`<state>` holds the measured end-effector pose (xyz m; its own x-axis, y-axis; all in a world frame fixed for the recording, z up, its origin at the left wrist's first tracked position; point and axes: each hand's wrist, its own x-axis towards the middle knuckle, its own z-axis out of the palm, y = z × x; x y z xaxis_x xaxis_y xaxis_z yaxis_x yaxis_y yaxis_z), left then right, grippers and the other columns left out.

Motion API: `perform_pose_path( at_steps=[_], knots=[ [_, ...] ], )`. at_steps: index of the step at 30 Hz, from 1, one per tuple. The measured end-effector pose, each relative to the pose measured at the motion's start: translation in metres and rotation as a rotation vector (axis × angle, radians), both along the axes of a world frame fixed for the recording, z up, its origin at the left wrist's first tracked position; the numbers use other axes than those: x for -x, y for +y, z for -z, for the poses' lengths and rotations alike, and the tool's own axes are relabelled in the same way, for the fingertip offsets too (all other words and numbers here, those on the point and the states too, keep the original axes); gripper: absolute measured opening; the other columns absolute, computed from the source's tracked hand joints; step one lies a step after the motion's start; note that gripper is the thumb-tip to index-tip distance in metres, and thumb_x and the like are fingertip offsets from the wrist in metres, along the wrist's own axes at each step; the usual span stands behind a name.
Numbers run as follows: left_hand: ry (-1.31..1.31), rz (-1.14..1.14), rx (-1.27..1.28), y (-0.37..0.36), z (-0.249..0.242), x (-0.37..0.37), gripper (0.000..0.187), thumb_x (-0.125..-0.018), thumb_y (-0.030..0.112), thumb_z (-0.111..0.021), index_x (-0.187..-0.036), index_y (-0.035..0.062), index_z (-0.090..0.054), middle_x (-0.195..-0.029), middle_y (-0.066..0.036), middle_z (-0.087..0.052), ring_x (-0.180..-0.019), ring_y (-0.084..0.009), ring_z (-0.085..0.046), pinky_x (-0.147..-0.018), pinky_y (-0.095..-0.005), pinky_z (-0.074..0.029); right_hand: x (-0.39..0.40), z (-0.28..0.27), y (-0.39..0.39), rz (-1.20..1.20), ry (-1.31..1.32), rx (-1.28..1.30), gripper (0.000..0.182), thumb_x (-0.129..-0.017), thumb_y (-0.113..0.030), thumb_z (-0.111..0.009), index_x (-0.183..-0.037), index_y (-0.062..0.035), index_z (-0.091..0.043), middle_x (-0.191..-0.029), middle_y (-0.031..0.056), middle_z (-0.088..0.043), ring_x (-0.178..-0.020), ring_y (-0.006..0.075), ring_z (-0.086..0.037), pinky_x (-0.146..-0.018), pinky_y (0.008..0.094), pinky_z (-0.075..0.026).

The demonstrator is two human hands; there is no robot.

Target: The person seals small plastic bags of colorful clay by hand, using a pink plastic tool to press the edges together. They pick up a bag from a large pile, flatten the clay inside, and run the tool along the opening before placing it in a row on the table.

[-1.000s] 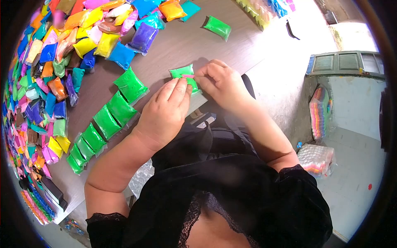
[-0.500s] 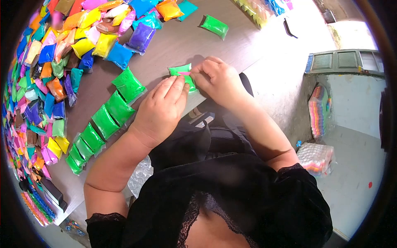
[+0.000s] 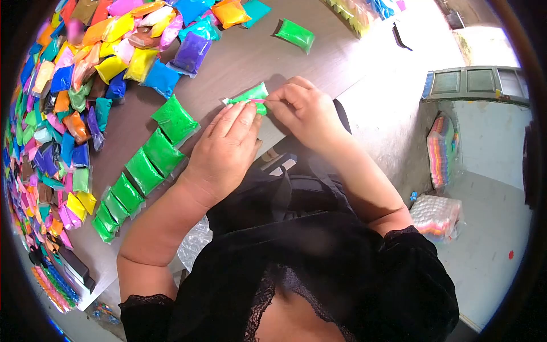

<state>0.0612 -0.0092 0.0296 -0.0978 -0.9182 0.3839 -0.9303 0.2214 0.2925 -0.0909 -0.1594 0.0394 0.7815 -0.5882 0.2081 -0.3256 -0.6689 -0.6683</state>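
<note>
At the table's near edge, my left hand [image 3: 223, 145] presses its fingers together on a small green packet [image 3: 250, 93] that looks like a clear bag of soft clay. Across that packet lies a thin pink strip [image 3: 258, 101], whose kind I cannot make out. The thumb and forefinger of my right hand [image 3: 305, 109] pinch its right end. My fingers hide part of the packet. Left of my left hand, several similar green packets [image 3: 144, 170] lie in a slanting row, the nearest one close to my wrist.
A large heap of colourful packets [image 3: 74, 108] covers the table's left side. One separate green packet [image 3: 296, 36] lies farther back on the table [image 3: 228, 57]. A black boxy object [image 3: 76, 268] sits at the left corner. Wrapped colourful bundles [image 3: 436, 216] rest on the right, below the table.
The green packet under my hands has tipped, its upper edge now sloping up to the right, and it looks narrower. The pink strip stays in my fingers. Both hands have barely moved.
</note>
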Motion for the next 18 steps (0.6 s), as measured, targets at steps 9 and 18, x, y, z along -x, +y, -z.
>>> perform_pose_path(
  at_steps=[9, 18],
  knots=[
    [0.059, 0.015, -0.031, -0.002, 0.000, -0.003, 0.043, -0.079, 0.010, -0.074, -0.118, -0.0025, -0.065, -0.130, -0.013, -0.058, -0.124, -0.0298, -0.053, -0.103, -0.0405, -0.047, -0.007, 0.011, -0.025, 0.129, 0.054, 0.286, 0.013, -0.087, -0.022, -0.068, -0.085, -0.0096, -0.069, -0.083, 0.0106, -0.065, -0.079, 0.0326, -0.066, -0.067, 0.0432, -0.054],
    [0.060, 0.019, -0.036, -0.002, -0.001, -0.003, 0.045, -0.078, 0.010, -0.074, -0.120, -0.0035, -0.064, -0.130, -0.015, -0.058, -0.124, -0.0300, -0.052, -0.103, -0.0399, -0.047, -0.016, 0.006, -0.012, 0.091, 0.145, 0.297, 0.013, -0.087, -0.021, -0.068, -0.081, -0.0096, -0.066, -0.083, 0.0101, -0.063, -0.072, 0.0328, -0.067, -0.064, 0.0440, -0.056]
  ],
)
